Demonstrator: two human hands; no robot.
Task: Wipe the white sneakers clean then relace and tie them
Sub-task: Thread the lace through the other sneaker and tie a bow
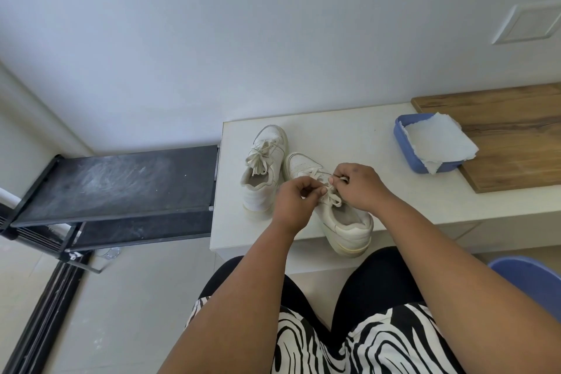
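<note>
Two white sneakers sit on a pale table (379, 215), seen from above by a seated person whose bare arms reach forward. Both hands work at the nearer sneaker (340, 218), which lies directly under the fingers with its toe pointing away and its heel hanging slightly over the table's near edge. Fingers of the left hand (296, 200) are curled, pinching a strand of the cream lace (332, 199) between thumb and fingertips. Fingers of the right hand (361, 185) are curled as well, pinching another part of the same lace just beside the left fingertips, over the sneaker's tongue. A loose loop of lace hangs below the fingers toward the shoe opening.

Just beyond and to the left of the fingers stands the other sneaker (264, 167), touching the nearer one at the toe, its lace already tied in a bow. Well to the right of the fingers a blue tray (409, 155) holds a crumpled white paper towel (437, 143), and it rests partly on a wooden board (510, 130). Far to the left of the fingers stands a dusty black shoe rack (121, 185). Below the arms, black trousers and a zebra-patterned top show, with a blue chair edge (531, 279) at the right
</note>
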